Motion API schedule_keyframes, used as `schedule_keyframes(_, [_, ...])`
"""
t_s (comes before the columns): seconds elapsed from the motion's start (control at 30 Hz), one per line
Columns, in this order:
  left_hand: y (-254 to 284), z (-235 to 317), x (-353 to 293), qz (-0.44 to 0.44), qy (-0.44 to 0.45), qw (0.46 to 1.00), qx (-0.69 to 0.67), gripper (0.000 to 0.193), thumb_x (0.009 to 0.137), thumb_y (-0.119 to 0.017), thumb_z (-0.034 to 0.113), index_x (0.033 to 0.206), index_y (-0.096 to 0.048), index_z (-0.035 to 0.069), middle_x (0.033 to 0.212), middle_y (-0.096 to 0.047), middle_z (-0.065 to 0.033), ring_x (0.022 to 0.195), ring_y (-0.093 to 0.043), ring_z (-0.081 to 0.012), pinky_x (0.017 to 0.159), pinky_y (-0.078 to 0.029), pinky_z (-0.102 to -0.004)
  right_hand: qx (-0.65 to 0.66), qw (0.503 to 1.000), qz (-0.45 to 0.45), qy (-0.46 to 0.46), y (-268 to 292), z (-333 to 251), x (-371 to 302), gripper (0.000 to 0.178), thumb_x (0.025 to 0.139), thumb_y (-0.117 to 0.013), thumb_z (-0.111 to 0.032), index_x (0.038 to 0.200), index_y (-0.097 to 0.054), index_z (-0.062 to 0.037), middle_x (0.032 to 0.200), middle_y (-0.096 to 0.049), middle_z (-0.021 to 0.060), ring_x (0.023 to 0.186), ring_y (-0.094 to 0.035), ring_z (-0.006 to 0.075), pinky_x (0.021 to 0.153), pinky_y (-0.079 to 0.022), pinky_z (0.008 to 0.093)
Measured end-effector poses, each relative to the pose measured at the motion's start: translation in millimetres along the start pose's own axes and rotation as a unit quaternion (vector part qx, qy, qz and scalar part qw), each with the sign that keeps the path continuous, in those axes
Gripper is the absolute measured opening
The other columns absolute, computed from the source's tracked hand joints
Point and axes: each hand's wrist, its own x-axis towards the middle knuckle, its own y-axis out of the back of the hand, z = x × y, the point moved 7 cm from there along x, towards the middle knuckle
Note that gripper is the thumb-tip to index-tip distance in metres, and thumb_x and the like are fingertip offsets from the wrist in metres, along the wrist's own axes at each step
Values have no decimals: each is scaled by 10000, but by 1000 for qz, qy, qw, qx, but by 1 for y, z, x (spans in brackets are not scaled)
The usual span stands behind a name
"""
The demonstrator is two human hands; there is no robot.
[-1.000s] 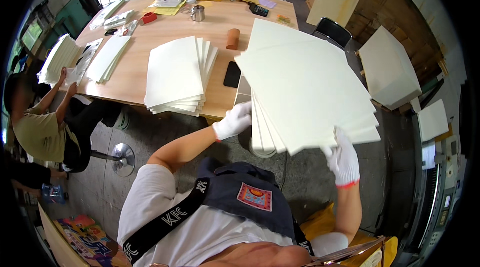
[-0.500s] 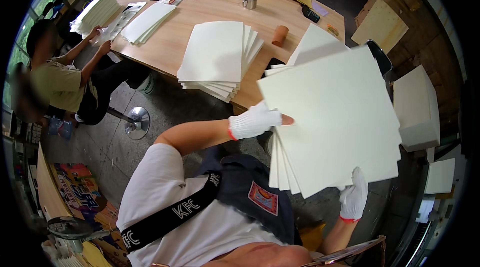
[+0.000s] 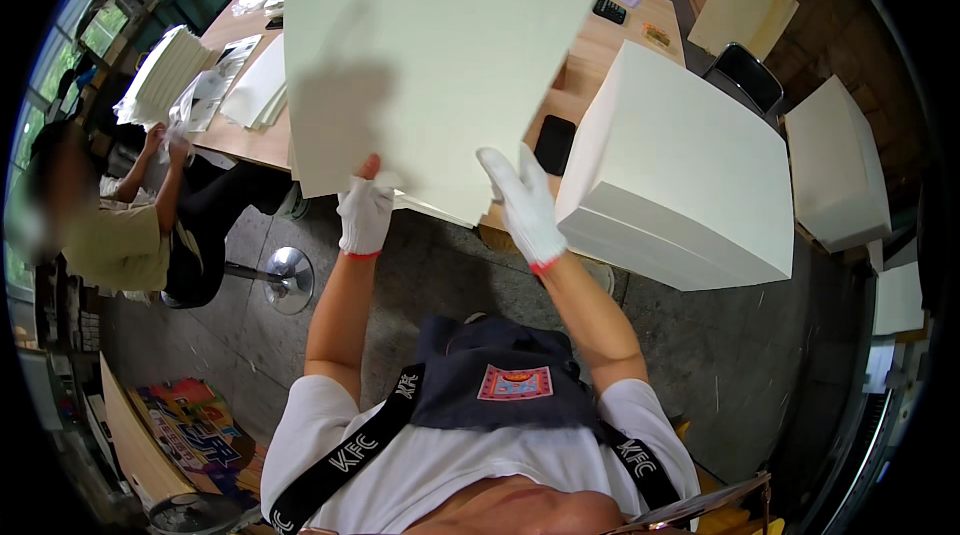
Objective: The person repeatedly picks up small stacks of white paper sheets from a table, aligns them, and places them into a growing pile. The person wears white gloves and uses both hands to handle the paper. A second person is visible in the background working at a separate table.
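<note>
A batch of large white sheets (image 3: 430,45) is raised in front of me over the near side of the table. My left hand (image 3: 366,215), in a white glove with a red cuff, grips the sheets' lower left edge. Its bare thumb lies on the front face while the other fingers are hidden behind. At the lower right corner, my right hand (image 3: 527,200), gloved the same way, is closed round the sheets with its thumb on the front. A tall block of stacked white sheets (image 3: 690,155) stands just right of that hand, and a black phone (image 3: 555,145) lies between them.
The wooden table (image 3: 640,20) carries a calculator (image 3: 609,10) and, at left, more white sheets (image 3: 262,85). Left of it, a seated person (image 3: 120,245) handles clear plastic near a metal stool base (image 3: 290,280). A black chair (image 3: 750,80) and another white stack (image 3: 838,160) stand at right.
Both hands have carried the sheets leftward and up, away from the right-hand stack to over the table. The sheets now hide the pile there, and my view has shifted slightly.
</note>
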Motion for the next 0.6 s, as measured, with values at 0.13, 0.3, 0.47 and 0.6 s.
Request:
schedule_keyframes(0.13, [77, -57, 55, 62, 44, 994, 78, 273, 923, -648, 9, 1184, -577, 45, 1064, -581, -39, 873, -568, -135, 797, -536, -296, 34, 993, 59, -93, 13, 129, 67, 598, 887, -766, -446, 1229, -614, 20, 875, -593, 10, 736, -503, 88, 693, -472, 271])
schedule_keyframes(0.3, [130, -126, 58, 198, 95, 974, 46, 170, 900, -726, 44, 1021, -617, 94, 986, -607, -15, 895, -625, -139, 748, -559, -300, 59, 979, 146, -128, 38, 232, 84, 487, 864, -797, -419, 1115, -682, -18, 786, -587, -3, 644, -505, 89, 529, -414, 270])
schedule_keyframes(0.47, [139, -131, 61, 165, 91, 982, 2, 210, 889, -714, 1, 1045, -604, 89, 1004, -611, -36, 897, -641, -182, 744, -588, -354, 129, 962, 128, -204, 30, 212, 76, 429, 861, -803, -399, 1063, -687, -39, 756, -594, 0, 563, -507, 95, 491, -409, 274])
schedule_keyframes(0.6, [136, -130, 65, 146, 104, 984, -8, 228, 884, -716, -6, 1051, -598, 95, 1013, -614, -40, 893, -654, -199, 749, -599, -371, 158, 957, 133, -203, 28, 214, 77, 421, 860, -806, -387, 1070, -674, -47, 746, -589, 1, 556, -511, 92, 483, -407, 265])
